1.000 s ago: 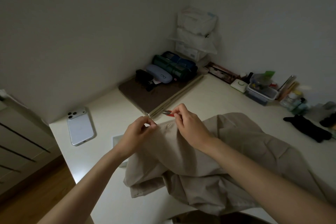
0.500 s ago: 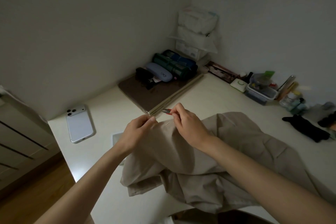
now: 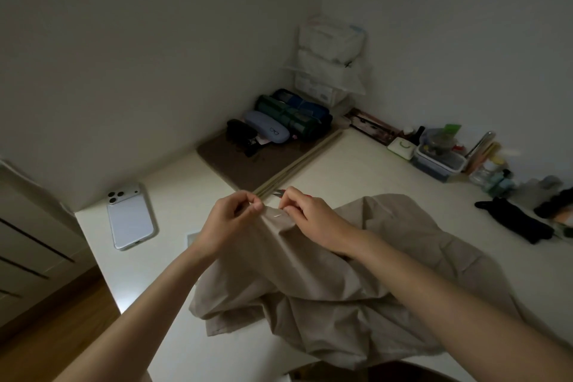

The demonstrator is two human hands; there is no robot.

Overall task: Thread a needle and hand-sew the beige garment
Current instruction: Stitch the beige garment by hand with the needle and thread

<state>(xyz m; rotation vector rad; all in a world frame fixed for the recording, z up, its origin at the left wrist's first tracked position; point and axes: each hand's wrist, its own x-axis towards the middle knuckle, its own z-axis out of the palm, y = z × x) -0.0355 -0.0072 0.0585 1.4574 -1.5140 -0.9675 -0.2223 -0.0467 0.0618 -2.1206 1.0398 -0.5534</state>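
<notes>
A crumpled beige cotton garment (image 3: 356, 273) lies heaped on the pale cream surface (image 3: 356, 170), spilling over its near edge. Both bare hands lift a ridge of the cloth at its far end. The left hand (image 3: 229, 220) pinches a fold of the fabric between thumb and fingers (image 3: 255, 205), which are closed tight on it. The right hand (image 3: 313, 217) sits just beside it, its fingers curled narrowly against the cloth; a small red-handled thread snipper (image 3: 280, 193) pokes out from the grip, metal tips toward the left hand. Between the hands a short pale mark (image 3: 277, 214) shows on the fabric; whether it is needle or stitch cannot be told. A white smartphone (image 3: 130, 216) lies face down to the left, well apart from the garment.
</notes>
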